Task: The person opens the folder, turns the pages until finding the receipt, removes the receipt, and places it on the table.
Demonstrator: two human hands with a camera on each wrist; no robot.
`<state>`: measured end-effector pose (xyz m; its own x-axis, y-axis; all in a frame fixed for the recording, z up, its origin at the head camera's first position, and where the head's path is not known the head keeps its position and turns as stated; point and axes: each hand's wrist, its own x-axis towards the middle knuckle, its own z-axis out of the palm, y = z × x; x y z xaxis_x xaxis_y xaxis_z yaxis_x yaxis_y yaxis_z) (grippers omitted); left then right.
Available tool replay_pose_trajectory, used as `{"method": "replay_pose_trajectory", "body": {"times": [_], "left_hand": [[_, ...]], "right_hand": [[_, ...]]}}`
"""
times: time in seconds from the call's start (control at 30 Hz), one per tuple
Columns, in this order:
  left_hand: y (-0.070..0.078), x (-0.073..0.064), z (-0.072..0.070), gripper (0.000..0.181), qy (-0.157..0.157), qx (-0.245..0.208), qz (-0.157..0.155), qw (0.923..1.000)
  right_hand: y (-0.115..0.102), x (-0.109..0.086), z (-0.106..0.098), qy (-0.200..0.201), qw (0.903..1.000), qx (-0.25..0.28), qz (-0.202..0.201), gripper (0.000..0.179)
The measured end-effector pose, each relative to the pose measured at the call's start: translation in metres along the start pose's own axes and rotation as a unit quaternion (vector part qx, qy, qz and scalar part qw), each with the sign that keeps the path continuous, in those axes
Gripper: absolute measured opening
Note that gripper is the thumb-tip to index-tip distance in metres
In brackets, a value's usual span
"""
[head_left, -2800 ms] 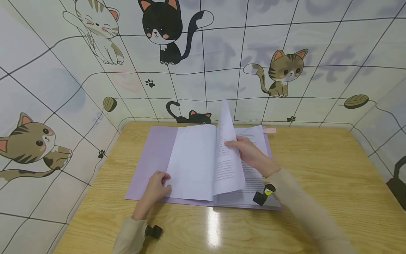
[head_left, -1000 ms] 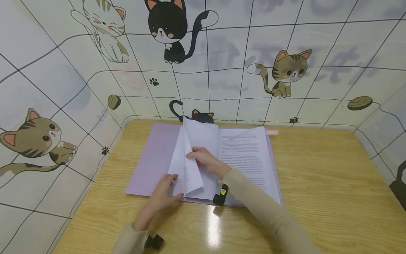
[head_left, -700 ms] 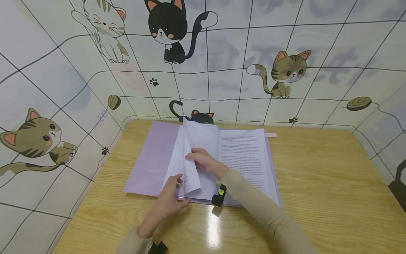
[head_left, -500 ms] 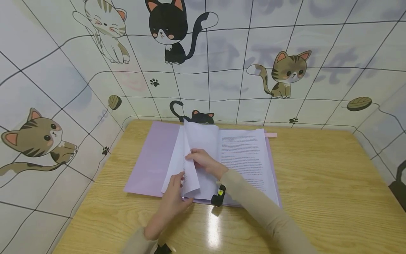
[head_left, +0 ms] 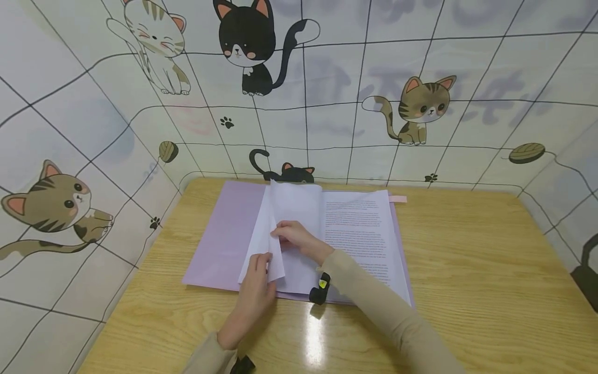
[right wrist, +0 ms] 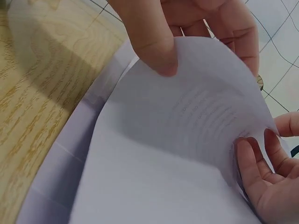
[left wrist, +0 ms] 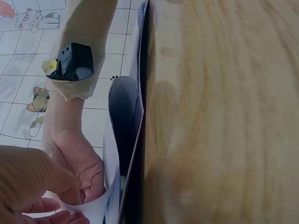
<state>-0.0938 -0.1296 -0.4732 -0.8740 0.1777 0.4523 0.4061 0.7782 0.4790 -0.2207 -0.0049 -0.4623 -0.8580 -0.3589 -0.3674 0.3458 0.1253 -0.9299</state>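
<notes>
A booklet with a lilac cover (head_left: 224,234) lies spread on the table, printed text on its right-hand page (head_left: 357,228). One white sheet (head_left: 276,259) stands lifted and bent over its left side. My right hand (head_left: 301,240) pinches this sheet along its outer edge. Lower down, my left hand (head_left: 254,283) holds the sheet near its bottom corner. The right wrist view has the left thumb (right wrist: 159,53) over the paper, with other fingers behind it. In the left wrist view, the right hand (left wrist: 77,156) appears beyond the left hand (left wrist: 37,186).
The wooden table (head_left: 476,259) extends to both sides of the booklet. A pink tab (head_left: 398,199) sticks out at its upper right. Cat-patterned sheeting (head_left: 336,93) encloses the back and sides. A black object (head_left: 587,270) shows at the far right edge.
The right hand has carried the sheet from right to left. My left hand has moved rightward from the page's outer margin and taken hold of the sheet's lower corner.
</notes>
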Motion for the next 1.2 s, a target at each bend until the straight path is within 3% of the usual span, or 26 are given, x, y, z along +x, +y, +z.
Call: {"method": "replay_pose_trajectory", "body": {"times": [0.27, 0.47, 0.73, 1.0, 1.2], "left_hand": [[-0.015, 0.0, 0.001, 0.056, -0.02, -0.012, -0.079, 0.9966], [-0.026, 0.002, -0.002, 0.059, -0.042, -0.025, -0.11, 0.9927], [-0.034, 0.004, -0.006, 0.074, -0.07, -0.028, -0.121, 0.9898], [-0.039, 0.007, -0.011, 0.047, -0.108, -0.013, -0.13, 0.9855], [-0.039, 0.009, -0.011, 0.04, -0.122, -0.004, -0.136, 0.9831]], "right_hand": [[0.001, -0.002, -0.001, -0.036, 0.999, 0.022, -0.017, 0.016], [-0.003, -0.008, -0.01, -0.038, 0.9984, 0.029, -0.028, 0.02], [-0.007, -0.014, -0.031, -0.026, 0.9972, 0.059, -0.037, 0.019], [-0.01, -0.022, -0.054, 0.004, 0.9975, 0.069, -0.016, 0.018], [-0.011, -0.027, -0.08, 0.024, 0.9978, 0.059, -0.018, 0.02]]}}
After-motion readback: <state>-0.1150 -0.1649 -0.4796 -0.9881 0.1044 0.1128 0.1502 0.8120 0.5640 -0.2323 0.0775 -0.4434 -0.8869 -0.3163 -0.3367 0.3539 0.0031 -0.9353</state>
